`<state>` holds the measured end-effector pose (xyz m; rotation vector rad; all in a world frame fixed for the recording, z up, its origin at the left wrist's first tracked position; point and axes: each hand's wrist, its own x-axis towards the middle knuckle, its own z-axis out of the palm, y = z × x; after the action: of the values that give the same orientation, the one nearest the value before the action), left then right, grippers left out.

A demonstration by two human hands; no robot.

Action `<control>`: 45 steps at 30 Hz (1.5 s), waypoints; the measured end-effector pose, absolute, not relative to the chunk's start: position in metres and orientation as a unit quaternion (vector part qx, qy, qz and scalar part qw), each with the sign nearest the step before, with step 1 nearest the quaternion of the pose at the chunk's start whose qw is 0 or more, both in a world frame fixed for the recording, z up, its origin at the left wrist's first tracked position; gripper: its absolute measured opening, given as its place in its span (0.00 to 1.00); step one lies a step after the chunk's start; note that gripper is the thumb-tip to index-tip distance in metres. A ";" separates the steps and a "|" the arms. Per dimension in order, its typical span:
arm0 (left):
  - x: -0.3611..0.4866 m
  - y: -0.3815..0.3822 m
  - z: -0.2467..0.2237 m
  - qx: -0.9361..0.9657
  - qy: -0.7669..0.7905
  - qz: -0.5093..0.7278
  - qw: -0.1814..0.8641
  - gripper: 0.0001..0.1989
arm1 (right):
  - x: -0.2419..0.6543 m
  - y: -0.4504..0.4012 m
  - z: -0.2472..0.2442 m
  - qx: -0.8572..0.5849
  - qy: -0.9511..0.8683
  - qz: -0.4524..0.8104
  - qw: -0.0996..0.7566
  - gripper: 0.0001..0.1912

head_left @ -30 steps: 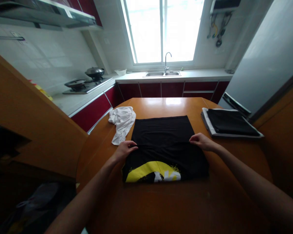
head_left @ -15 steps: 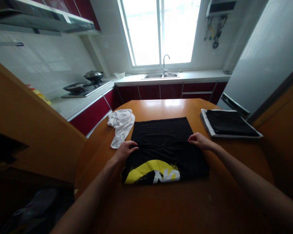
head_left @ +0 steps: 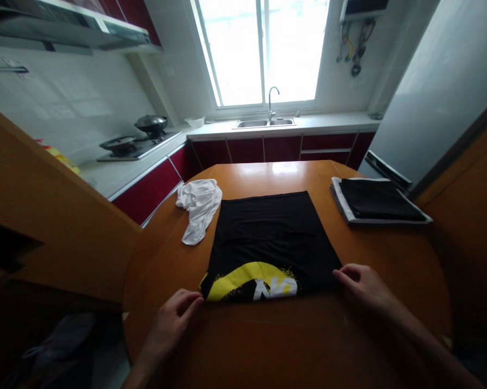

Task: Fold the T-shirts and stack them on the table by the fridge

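A black T-shirt [head_left: 268,232], folded to a rough rectangle, lies flat on the wooden table [head_left: 243,346]. Its near edge shows part of a yellow and white print. At the near left corner, my left hand [head_left: 174,313] pinches the cloth between thumb and fingers. My right hand [head_left: 360,283] grips the near right corner the same way. Beyond the left hand, a crumpled white garment [head_left: 201,208] rests beside the shirt. To the right is a stack of folded clothes [head_left: 383,202], black on top with white and grey edges below.
A counter with a sink [head_left: 251,123] runs under the window. On the left stand a wok with a lid [head_left: 151,124] and a pan [head_left: 117,143] on the stove. A tall pale fridge [head_left: 433,102] is at the right, and a wooden panel [head_left: 65,232] at the left.
Both hands have moved from the middle of the shirt's sides down to its near corners. The shirt's creased middle now lies flatter. The view has shifted slightly.
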<state>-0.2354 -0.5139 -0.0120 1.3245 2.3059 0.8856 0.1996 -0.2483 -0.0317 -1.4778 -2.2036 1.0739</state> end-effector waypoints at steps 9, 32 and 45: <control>-0.211 -0.508 -0.002 0.446 0.813 0.331 0.175 0.24 | 0.199 -0.251 -0.036 -0.498 -0.766 0.374 0.161 0.22; -0.192 -0.453 -0.045 0.638 0.754 0.155 -0.026 0.30 | 0.149 -0.290 -0.061 -0.393 -0.903 0.083 0.151 0.30; -0.271 -0.356 -0.016 0.582 0.785 0.207 0.038 0.10 | 0.098 -0.159 -0.035 -0.485 -0.844 0.156 0.167 0.09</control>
<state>-0.2706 -0.3564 -0.0161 1.7857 2.4096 0.6354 0.0984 -0.1593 -0.0351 -1.3817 -2.4023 0.4445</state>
